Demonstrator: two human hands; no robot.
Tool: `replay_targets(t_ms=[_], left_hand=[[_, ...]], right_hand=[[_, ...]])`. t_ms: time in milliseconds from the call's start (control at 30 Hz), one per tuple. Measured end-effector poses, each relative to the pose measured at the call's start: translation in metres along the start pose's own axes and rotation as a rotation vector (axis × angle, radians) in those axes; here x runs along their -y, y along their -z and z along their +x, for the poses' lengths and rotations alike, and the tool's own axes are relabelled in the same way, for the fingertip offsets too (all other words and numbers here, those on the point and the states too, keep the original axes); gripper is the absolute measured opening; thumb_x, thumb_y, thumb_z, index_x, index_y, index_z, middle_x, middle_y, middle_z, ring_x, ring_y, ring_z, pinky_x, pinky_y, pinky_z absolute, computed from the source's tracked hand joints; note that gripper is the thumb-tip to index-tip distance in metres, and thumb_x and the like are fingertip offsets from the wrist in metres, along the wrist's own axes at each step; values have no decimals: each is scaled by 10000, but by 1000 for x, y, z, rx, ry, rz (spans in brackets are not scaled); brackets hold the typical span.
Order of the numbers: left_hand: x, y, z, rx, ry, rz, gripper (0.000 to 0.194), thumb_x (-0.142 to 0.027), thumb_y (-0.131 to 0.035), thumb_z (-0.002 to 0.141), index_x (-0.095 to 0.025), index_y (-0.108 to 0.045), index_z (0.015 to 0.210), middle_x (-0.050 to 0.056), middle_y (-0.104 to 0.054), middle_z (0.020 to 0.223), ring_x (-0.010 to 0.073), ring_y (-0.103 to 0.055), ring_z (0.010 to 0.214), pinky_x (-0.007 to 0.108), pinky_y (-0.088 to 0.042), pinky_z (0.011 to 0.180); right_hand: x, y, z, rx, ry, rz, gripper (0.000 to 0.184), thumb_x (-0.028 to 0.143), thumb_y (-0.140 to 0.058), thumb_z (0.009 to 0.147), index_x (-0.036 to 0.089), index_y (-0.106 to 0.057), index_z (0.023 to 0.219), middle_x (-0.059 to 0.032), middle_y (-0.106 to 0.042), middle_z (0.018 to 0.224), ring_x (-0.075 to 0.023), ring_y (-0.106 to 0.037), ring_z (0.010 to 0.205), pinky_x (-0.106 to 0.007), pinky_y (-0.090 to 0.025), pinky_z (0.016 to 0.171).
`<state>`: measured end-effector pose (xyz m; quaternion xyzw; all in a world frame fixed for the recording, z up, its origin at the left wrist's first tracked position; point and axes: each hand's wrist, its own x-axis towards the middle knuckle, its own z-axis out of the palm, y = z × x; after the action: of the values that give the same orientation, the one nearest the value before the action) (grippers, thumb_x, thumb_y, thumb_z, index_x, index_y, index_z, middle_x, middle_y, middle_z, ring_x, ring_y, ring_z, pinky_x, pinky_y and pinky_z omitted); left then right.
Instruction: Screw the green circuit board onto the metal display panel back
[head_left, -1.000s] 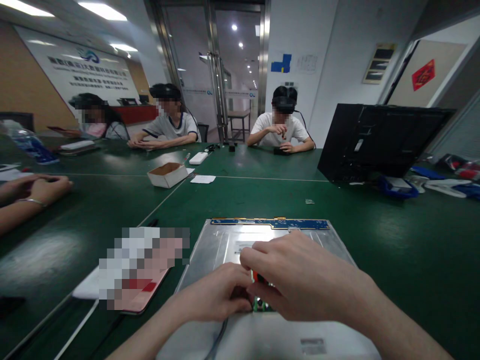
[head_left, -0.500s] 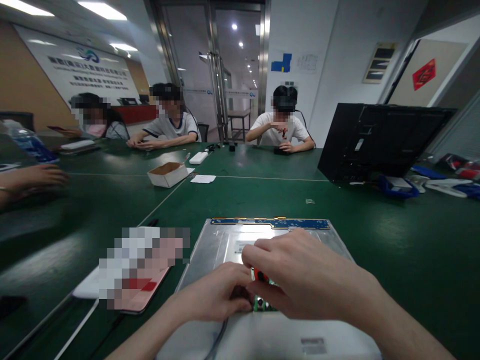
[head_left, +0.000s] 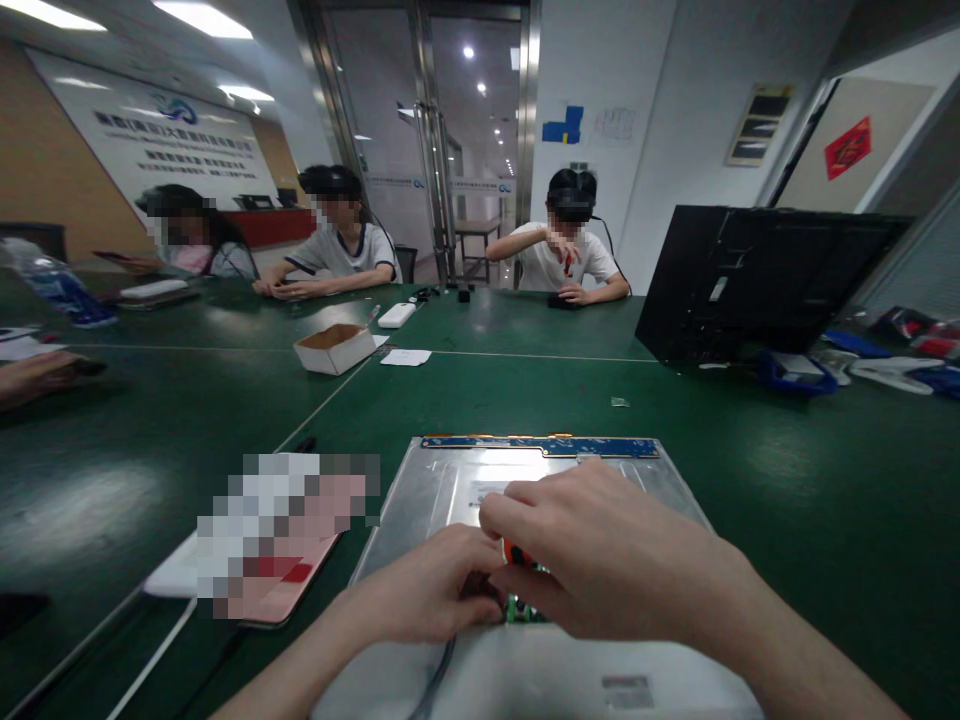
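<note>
In front of me lies a flat metal-backed display panel (head_left: 420, 500) with a blue circuit strip (head_left: 540, 447) along its far edge. My right hand (head_left: 600, 550) is closed around a screwdriver (head_left: 516, 552), of which only a bit of orange and black handle shows between the fingers. Under it, a small green circuit board (head_left: 525, 610) sits on the panel, mostly covered by my hands. My left hand (head_left: 442, 580) is curled at the board's left edge, its fingertips close to the screwdriver; what they pinch is hidden. A dark cable (head_left: 435, 680) runs toward me below the left wrist.
Left of the panel lie a pink phone (head_left: 300, 590) and a white object (head_left: 172, 570). Farther off are an open white box (head_left: 337, 350), a paper slip (head_left: 406, 357) and a black monitor-like panel (head_left: 765, 280). Several people sit around the green table (head_left: 525, 380); another person's hand (head_left: 37, 380) rests at left.
My hands stay nearly in place, the right one shifting very slightly left. At the far left another person's hand has drawn back leftward, and the person across has raised an elbow.
</note>
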<state>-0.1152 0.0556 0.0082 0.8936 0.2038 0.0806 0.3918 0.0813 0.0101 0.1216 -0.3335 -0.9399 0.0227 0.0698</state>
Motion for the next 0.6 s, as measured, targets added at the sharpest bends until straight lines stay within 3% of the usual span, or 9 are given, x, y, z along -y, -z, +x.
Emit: replay_targets(t_ms=[600], left_hand=[[3,-1,-1,5,39,18,63,-185,-605,834,-160,-658,811,26,-652,777,172,-575,700,252,-432,619]], right_hand=[[0,-1,-1,9,2,1,100,243,-557,852,202,-469,878,9,-630,788,-124,-514,591,-276,-190,481]])
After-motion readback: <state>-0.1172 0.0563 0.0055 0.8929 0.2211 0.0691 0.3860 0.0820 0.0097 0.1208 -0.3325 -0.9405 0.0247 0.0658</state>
